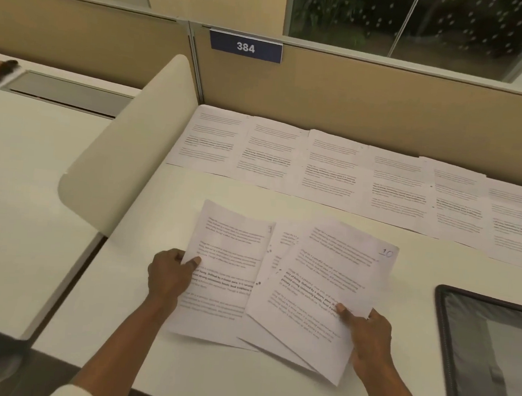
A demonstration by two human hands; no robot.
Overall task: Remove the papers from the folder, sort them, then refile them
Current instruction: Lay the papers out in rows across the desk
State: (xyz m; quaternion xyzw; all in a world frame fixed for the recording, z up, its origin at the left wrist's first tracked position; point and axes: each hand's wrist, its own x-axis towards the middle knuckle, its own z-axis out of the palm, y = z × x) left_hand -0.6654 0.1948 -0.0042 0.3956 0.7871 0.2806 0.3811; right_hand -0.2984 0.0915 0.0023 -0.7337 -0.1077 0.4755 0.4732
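Both forearms reach up from the near edge, bare, with a pale sleeve just showing at the near left corner. On the left, the left hand [171, 273] has its grip clamped on a printed sheet [225, 276], thumb on top of the sheet's left edge and the other fingers hidden beneath. On the right, the right hand [367, 334] has its grip pinched shut on the sheet marked 10 [327, 293], thumb pressed on its near right part. That sheet is tilted clockwise and lies on top of at least one more loose sheet [281, 246], whose edges poke out between the two held pages and at the near side. All these pages fan out over the middle of the white bench [139, 297], the right ones overlapping the left one's right edge.

Far behind them, a row of papers [358, 177] lies flat along the foot of the tan partition [386, 98], edge to edge and slightly overlapping, running from the centre off to the right. A blue plate reading 384 [245, 46] hangs on the top of the partition. At the near right a dark-rimmed folder [484, 356] with a grey glossy face lies on the bench, well apart from the held pages. A curved cream divider [132, 144] stands at the left between this bench and the neighbouring one
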